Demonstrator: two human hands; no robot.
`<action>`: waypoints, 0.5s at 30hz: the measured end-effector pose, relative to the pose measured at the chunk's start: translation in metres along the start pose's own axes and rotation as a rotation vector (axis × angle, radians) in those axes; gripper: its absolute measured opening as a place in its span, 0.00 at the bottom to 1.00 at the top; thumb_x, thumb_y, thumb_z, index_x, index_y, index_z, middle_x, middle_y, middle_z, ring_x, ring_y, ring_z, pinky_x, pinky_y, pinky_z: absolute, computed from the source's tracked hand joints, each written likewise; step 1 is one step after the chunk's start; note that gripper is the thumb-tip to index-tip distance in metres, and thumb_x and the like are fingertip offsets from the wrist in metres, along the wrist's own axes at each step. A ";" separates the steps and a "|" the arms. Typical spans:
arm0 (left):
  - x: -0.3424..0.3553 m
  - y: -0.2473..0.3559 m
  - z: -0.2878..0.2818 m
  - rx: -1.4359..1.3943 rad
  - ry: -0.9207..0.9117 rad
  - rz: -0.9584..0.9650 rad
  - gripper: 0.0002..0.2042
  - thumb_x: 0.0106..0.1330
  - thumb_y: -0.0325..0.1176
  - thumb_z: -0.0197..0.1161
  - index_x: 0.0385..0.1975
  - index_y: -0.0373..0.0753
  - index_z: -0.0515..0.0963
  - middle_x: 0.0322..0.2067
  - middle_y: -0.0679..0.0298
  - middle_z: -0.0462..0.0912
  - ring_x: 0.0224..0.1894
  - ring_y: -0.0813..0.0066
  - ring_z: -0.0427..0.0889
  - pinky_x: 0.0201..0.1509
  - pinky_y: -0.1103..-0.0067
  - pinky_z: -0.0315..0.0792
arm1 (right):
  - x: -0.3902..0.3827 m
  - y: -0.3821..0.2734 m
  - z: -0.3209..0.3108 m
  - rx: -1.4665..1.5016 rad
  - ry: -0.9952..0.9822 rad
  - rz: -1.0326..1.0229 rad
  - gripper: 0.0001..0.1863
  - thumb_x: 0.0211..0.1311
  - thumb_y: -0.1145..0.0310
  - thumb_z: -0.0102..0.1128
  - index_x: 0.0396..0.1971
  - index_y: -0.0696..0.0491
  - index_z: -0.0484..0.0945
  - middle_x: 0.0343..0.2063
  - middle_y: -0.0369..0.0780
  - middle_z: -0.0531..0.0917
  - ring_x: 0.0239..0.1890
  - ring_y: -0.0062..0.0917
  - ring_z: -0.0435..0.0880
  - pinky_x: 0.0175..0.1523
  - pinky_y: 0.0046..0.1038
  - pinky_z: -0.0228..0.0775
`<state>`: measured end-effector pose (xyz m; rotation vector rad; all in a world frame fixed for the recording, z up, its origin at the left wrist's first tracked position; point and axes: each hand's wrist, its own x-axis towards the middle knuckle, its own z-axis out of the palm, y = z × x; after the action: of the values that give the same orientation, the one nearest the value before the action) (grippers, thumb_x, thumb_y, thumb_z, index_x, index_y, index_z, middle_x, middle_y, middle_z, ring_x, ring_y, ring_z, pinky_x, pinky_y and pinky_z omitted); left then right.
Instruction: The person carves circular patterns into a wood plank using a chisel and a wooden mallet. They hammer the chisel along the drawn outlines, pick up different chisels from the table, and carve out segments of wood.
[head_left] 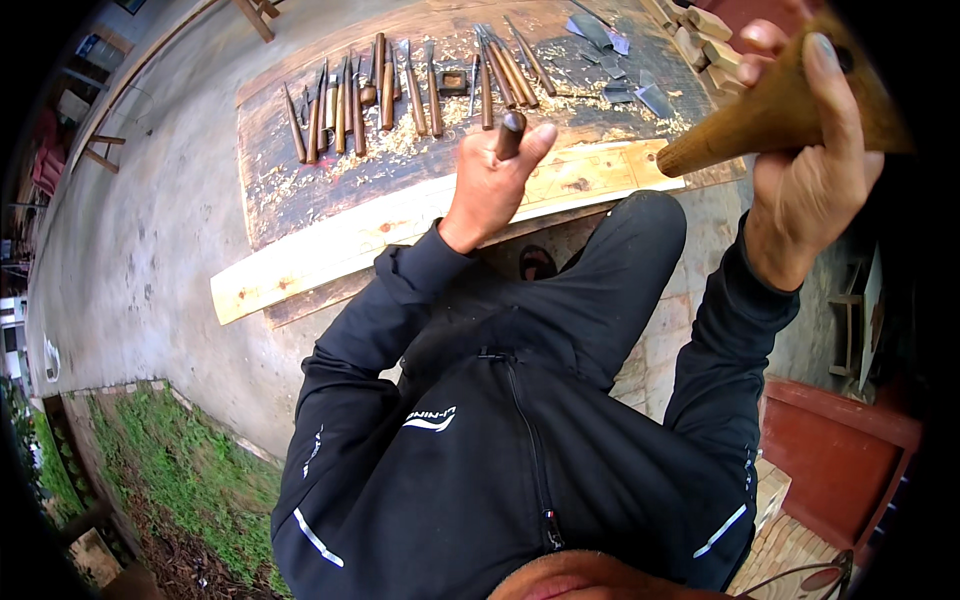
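Note:
My left hand [485, 190] is closed around the upright wooden handle of a carving chisel [510, 137], over a long pale board [330, 255] with faint pencil lines. The blade is hidden beneath my fist. Raised at the upper right, my right hand [808, 200] grips a brown wooden mallet [735, 128], its narrow end pointing down and left toward the board's right end. Beyond the board, several carving tools [415, 95] with wooden handles lie in a row on the worn workbench [262, 205].
Wood shavings [395, 140] litter the bench around a small dark square block [454, 83]. Grey flat pieces [655, 100] lie at its far right, near stacked wood blocks [715, 50]. My bent knee [645, 225] comes up against the board's near edge. A red-brown box [840, 450] stands at right.

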<state>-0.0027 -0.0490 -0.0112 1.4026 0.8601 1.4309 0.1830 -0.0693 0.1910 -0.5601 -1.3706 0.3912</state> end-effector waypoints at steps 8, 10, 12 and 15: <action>-0.022 0.005 0.012 0.115 0.084 0.320 0.13 0.64 0.31 0.72 0.21 0.34 0.76 0.17 0.51 0.70 0.16 0.65 0.61 0.22 0.72 0.62 | -0.064 0.009 0.005 -1.006 -0.782 -0.451 0.41 0.31 0.84 0.70 0.57 0.55 0.81 0.46 0.43 0.88 0.42 0.34 0.89 0.49 0.30 0.80; -0.023 -0.007 0.019 0.038 0.084 0.341 0.17 0.64 0.33 0.73 0.18 0.35 0.73 0.15 0.52 0.65 0.16 0.64 0.60 0.21 0.71 0.60 | -0.065 0.024 -0.012 -0.908 -0.728 -0.457 0.46 0.26 0.82 0.69 0.60 0.51 0.80 0.49 0.45 0.87 0.46 0.36 0.89 0.52 0.33 0.81; -0.031 -0.005 0.017 0.088 0.036 0.316 0.21 0.67 0.35 0.71 0.15 0.34 0.69 0.14 0.55 0.60 0.17 0.67 0.56 0.20 0.71 0.57 | -0.057 0.021 -0.020 -0.838 -0.621 -0.415 0.38 0.37 0.85 0.69 0.58 0.56 0.80 0.51 0.47 0.86 0.51 0.37 0.87 0.56 0.35 0.79; -0.029 0.002 0.018 0.097 0.019 0.292 0.24 0.71 0.35 0.69 0.13 0.34 0.66 0.14 0.59 0.55 0.17 0.70 0.52 0.19 0.71 0.53 | -0.067 0.012 -0.025 -0.596 -0.256 -0.169 0.23 0.55 0.77 0.66 0.54 0.62 0.80 0.50 0.45 0.85 0.52 0.35 0.86 0.59 0.37 0.77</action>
<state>0.0129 -0.0795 -0.0172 1.6429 0.7675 1.6404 0.1972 -0.1012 0.1279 -0.8938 -1.7785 -0.1008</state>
